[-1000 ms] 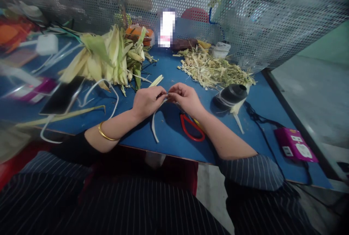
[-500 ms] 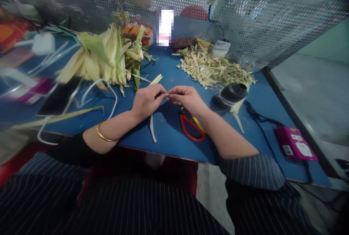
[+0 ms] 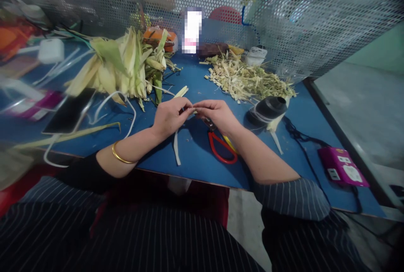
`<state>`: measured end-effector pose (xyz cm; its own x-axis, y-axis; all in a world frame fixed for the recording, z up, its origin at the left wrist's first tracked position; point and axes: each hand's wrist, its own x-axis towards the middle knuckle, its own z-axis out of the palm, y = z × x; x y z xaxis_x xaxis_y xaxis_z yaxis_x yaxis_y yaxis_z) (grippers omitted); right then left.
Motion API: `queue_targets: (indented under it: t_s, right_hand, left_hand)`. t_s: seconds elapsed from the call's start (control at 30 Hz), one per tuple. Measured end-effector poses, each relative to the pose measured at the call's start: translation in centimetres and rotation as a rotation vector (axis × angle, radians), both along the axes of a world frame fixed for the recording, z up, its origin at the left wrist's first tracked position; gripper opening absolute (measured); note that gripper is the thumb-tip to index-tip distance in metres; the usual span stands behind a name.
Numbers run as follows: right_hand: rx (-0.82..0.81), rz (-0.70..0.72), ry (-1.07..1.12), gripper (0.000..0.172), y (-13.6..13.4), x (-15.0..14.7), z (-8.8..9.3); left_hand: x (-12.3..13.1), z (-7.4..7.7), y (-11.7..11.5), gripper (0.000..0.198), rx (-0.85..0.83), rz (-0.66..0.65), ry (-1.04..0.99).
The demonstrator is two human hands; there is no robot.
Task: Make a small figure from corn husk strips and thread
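My left hand (image 3: 170, 116) and my right hand (image 3: 215, 114) meet over the middle of the blue table (image 3: 195, 158), fingertips pinched together on a pale husk strip (image 3: 175, 148). The strip hangs down from my left hand onto the table. Red-handled scissors (image 3: 221, 148) lie just under my right wrist. A gold bangle sits on my left forearm.
A heap of corn husks (image 3: 123, 64) lies at the back left, a pile of shredded husk scraps (image 3: 246, 80) at the back right. A black spool (image 3: 268, 108), a pink power strip (image 3: 342, 171) with its cable, a phone (image 3: 69, 112) and a white cable are on the table. Perforated metal screens stand behind.
Both hands stay pinched together at the same spot; the hanging strip has shifted slightly. Little else has moved.
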<state>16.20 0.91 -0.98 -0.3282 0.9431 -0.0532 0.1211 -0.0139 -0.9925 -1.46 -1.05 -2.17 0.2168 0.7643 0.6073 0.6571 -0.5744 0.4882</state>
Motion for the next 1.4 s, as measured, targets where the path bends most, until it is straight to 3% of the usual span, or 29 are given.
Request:
queue_targets:
  t_s: [0.1,0.43,0.63,0.87,1.17,1.4]
  right_hand:
    - [-0.062,0.030,0.003,0.016,0.09,0.22,-0.20]
    - [-0.044,0.035,0.069,0.004,0.14,0.30,0.02]
    - [0.010,-0.038,0.168,0.004,0.22,0.20,0.10]
    - [-0.068,0.054,0.052,0.016,0.03,0.29,-0.09]
    - [-0.066,0.027,0.042,0.009,-0.06,0.18,-0.10]
    - [-0.014,0.054,0.116,0.006,0.14,0.67,0.44]
  left_hand:
    - [0.00,0.05,-0.04,0.017,-0.055,-0.017,-0.029]
    - [0.12,0.32,-0.25,0.014,-0.114,-0.088,-0.129]
    - [0.10,0.26,-0.16,0.015,-0.082,-0.065,-0.107]
    - [0.03,0.29,-0.18,0.017,-0.018,-0.051,-0.031]
    - [0.13,0.52,-0.33,0.019,-0.094,-0.129,-0.136]
    - [0.08,0.49,-0.11,0.017,-0.108,-0.099,-0.188]
